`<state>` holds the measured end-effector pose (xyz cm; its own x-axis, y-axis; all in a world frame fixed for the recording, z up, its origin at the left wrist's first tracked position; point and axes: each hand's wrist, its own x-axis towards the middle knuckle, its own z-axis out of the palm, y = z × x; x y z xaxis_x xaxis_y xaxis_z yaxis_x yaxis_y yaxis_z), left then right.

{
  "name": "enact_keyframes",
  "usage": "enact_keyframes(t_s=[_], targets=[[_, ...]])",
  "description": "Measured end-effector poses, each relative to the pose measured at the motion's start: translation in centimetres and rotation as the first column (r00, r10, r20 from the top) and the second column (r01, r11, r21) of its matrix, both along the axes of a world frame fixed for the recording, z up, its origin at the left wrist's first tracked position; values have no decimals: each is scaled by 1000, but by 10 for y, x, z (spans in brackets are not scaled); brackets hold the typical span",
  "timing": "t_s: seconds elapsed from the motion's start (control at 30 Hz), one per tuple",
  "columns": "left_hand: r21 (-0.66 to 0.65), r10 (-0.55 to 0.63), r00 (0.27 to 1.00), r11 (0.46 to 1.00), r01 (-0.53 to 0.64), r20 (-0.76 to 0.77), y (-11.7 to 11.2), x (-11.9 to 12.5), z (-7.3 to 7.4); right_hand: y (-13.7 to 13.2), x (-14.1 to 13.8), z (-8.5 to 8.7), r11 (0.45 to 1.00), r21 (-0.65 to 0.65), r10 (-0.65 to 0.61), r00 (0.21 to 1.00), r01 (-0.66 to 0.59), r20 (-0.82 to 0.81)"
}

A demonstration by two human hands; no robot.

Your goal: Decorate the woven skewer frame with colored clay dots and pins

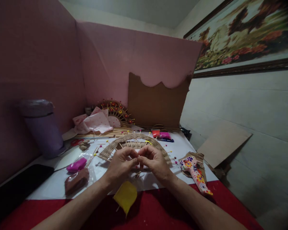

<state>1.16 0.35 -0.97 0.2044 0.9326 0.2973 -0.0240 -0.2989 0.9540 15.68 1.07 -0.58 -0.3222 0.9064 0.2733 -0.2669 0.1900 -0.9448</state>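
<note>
Left hand, right hand: each grip pinched together, likely for fine work; contents indiscernible from here. Woven arch, one: on the desk, just beyond, presumably for easy reach.

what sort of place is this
Probably a craft corner, perhaps at home: there's a woven arch under the hands, what looks like bagged clay, and cut cardboard behind.
</note>
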Motion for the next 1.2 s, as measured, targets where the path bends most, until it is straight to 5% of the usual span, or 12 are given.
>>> enact_keyframes(t_s=[0.23, 0.43, 0.57, 0.93, 1.2], targets=[[13, 54, 998, 998, -54, -13, -3, 2, -1, 0, 1, 0, 999, -19, 44, 997, -43, 56], [-164, -93, 975, 978, 127, 200, -8, 5, 11, -1, 2, -2, 980, -98, 166, 984, -172, -69], [-147, -129, 963, 975, 167, 237, -5, 0, 14, 0, 1, -1, 974, -136, 154, 973, -179, -172], [-30, 104, 993, 994, -103, 59, -2, -2, 15, 1, 3, -4, 988, -39, -151, 981, 147, -123], [148, 403, 914, 902, -405, 48, 3, -9, 16, 3, 5, -1, 962, 1, -272, 953, 274, -132]])
